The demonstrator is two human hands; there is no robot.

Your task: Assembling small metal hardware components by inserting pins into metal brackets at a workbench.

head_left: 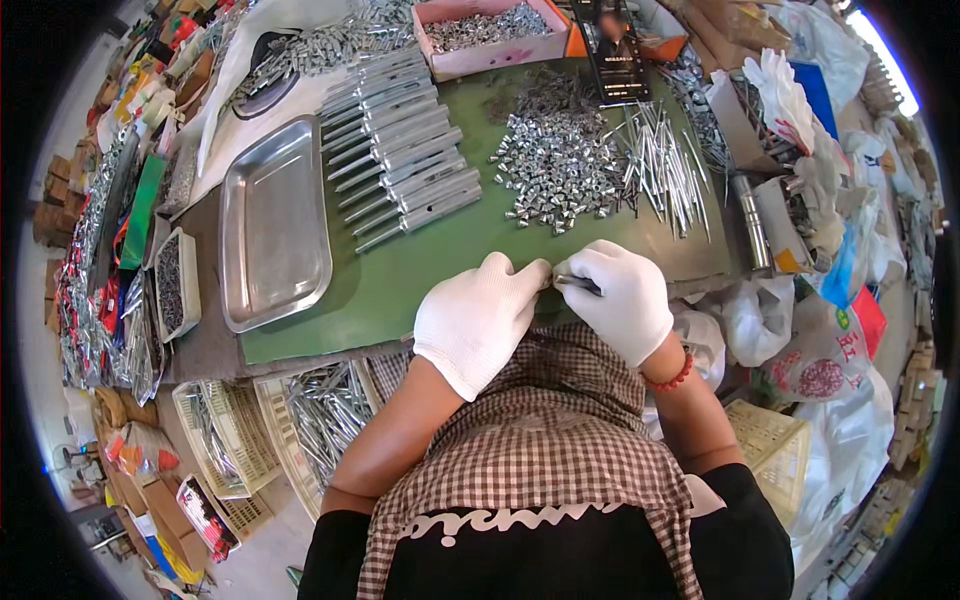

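Over the front edge of the green work mat (330, 335), my two white-gloved hands meet fingertip to fingertip. My right hand (622, 300) is closed on a small dark metal piece (578, 284). My left hand (480, 315) is pinched close beside it; what its fingertips grip, if anything, is hidden. Just beyond lies a heap of small shiny metal caps (560, 175), with a bundle of thin metal rods (665, 165) on its right. Silvery metal tubes with thinner rods sticking out (420, 160) lie in a row to the left.
An oblong steel tray (232, 230) rests left of the tubes. Behind stands a pink box (490, 60) of small metal parts. A metal cylinder (752, 222) is at the right edge. Below the table are cream plastic baskets (285, 430) and plastic bags (820, 355).
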